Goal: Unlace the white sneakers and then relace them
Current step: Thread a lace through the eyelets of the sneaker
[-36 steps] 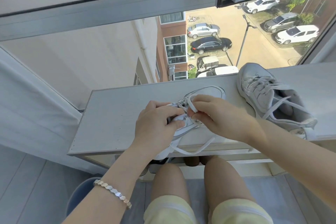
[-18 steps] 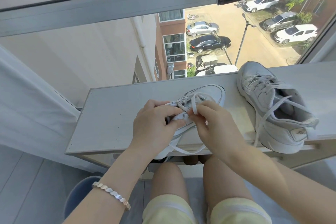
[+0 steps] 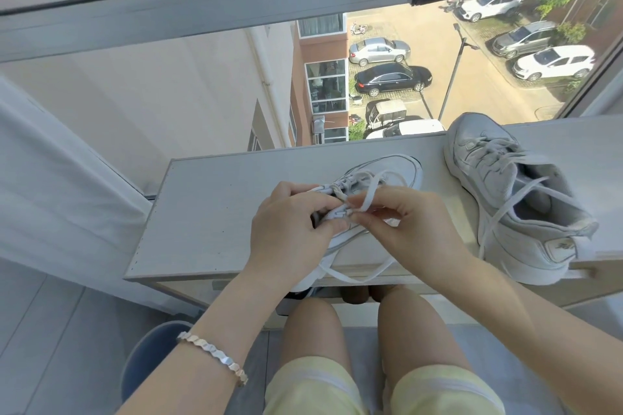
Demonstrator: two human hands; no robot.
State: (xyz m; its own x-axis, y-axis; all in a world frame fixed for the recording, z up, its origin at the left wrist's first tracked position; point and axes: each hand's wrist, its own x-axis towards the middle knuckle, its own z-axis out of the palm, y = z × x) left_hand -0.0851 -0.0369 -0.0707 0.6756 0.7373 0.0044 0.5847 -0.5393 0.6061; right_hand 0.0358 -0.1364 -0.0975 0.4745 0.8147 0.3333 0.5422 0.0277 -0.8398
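Sneakers, two of them and both white, sit on a pale grey surface [image 3: 209,212] under a window that looks down on a car park. Through the head camera I see the near sneaker [image 3: 403,170] lying straight ahead, toe pointing away and heel at the front edge. The left hand [image 3: 290,226] grips its upper beside the eyelets, fingers curled round it. The right hand [image 3: 411,229] pinches a loop of the white lace [image 3: 371,192] between thumb and forefinger. The two hands meet over the tongue. A loose length of lace hangs over the surface's front edge. The second sneaker [image 3: 505,199] rests to the right, well apart from the hands, laced with its ends slack. I judge the step to be working the lace at a middle eyelet, but I cannot tell whether it is going out or in. The next move calls for a steady pull along the lace, with the left hand bracing the shoe against sliding.
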